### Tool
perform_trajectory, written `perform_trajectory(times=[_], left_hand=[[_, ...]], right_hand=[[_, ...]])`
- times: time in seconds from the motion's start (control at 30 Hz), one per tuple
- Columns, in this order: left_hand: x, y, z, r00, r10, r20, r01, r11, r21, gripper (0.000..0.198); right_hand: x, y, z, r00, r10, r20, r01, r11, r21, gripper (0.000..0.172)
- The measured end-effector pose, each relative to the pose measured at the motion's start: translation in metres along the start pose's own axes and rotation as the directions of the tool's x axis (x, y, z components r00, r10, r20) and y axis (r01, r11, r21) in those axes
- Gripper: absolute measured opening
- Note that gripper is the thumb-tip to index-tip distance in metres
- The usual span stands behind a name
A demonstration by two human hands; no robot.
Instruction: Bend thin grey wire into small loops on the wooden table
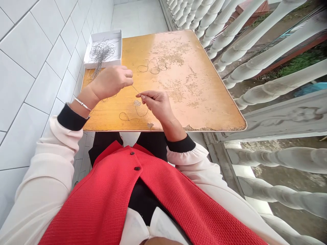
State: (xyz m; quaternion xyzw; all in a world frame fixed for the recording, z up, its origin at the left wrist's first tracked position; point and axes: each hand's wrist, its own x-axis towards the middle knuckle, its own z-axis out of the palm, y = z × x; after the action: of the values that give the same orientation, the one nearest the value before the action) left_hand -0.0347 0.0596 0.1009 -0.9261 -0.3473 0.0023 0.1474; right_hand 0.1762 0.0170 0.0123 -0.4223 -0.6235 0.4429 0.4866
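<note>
My left hand [111, 81] hangs above the left part of a worn wooden tabletop [199, 98], its fingertips pinched around a thin metal wire [135, 89]. That wire runs across to my right hand [155, 103], which pinches it between thumb and forefinger just above the tabletop. Several loose wire loops [152, 66] lie on the far part of the table, and more wire shapes [135, 109] lie under and near my hands. Behind my left hand, a tangled bunch of thin wires [100, 56] sits in a white cardboard box lid [107, 34], with some strands trailing over its near edge.
A white tiled wall [38, 68] runs along the table's left side. A white balustrade [255, 61] stands beyond the right edge. The tabletop's veneer is peeling at the near edge. Tiled floor [138, 17] shows beyond the far edge.
</note>
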Motion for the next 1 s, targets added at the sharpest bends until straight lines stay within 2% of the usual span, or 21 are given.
perform_trajectory(times=[0.03,0.13,0.2,0.27,0.33,0.43,0.5,0.57,0.6,0.67,0.8,0.9,1.0], left_hand=[[0.001,-0.002,-0.008,0.998,0.049,0.046,-0.051,0.998,0.033,0.038],[0.003,-0.001,-0.029,0.989,0.097,0.113,-0.112,0.986,0.127,0.034],[0.003,0.002,-0.036,0.987,0.086,0.135,-0.112,0.974,0.197,0.036],[0.001,0.003,-0.037,0.992,0.032,0.122,-0.063,0.965,0.256,0.038],[-0.002,0.003,-0.032,0.996,-0.073,0.055,0.056,0.964,0.259,0.038],[-0.007,0.003,-0.020,0.977,-0.205,-0.066,0.211,0.971,0.109,0.038],[-0.009,0.005,-0.012,0.968,-0.221,-0.120,0.221,0.975,-0.013,0.034],[-0.007,0.009,-0.005,0.967,-0.221,-0.124,0.212,0.974,-0.082,0.044],[-0.005,0.011,-0.001,0.973,-0.216,-0.088,0.209,0.975,-0.081,0.045],[0.000,0.014,0.006,0.975,-0.219,-0.035,0.218,0.975,-0.048,0.029],[0.007,0.016,0.016,0.977,-0.190,-0.097,0.187,0.982,-0.032,0.031],[0.009,0.019,0.019,0.953,-0.273,-0.131,0.258,0.959,-0.116,0.028],[0.011,0.025,0.021,0.906,-0.396,-0.148,0.355,0.902,-0.244,0.025]], right_hand=[[0.000,-0.001,0.001,1.000,-0.010,0.000,0.010,1.000,-0.023,0.017],[0.001,-0.002,0.005,1.000,-0.017,0.007,0.017,0.999,-0.047,0.017],[0.001,-0.002,0.005,1.000,-0.008,0.007,0.008,1.000,-0.028,0.018],[0.002,-0.002,0.005,1.000,0.008,-0.002,-0.008,1.000,0.008,0.018],[0.002,0.000,0.004,1.000,0.029,-0.012,-0.028,0.998,0.057,0.017],[0.002,0.004,0.004,0.998,0.053,-0.028,-0.049,0.992,0.113,0.015],[0.001,0.006,0.003,0.998,0.055,-0.034,-0.050,0.991,0.122,0.014],[0.000,0.007,0.004,0.999,0.046,-0.028,-0.042,0.991,0.124,0.013],[0.000,0.006,0.004,0.999,0.042,-0.024,-0.038,0.991,0.126,0.013],[-0.001,0.005,0.004,0.999,0.038,-0.017,-0.036,0.992,0.125,0.013],[-0.001,0.006,0.005,0.999,0.032,-0.025,-0.029,0.992,0.121,0.016],[0.001,0.008,0.008,0.999,0.022,-0.044,-0.016,0.990,0.137,0.016],[0.001,0.009,0.011,0.996,0.016,-0.084,0.000,0.982,0.187,0.016]])
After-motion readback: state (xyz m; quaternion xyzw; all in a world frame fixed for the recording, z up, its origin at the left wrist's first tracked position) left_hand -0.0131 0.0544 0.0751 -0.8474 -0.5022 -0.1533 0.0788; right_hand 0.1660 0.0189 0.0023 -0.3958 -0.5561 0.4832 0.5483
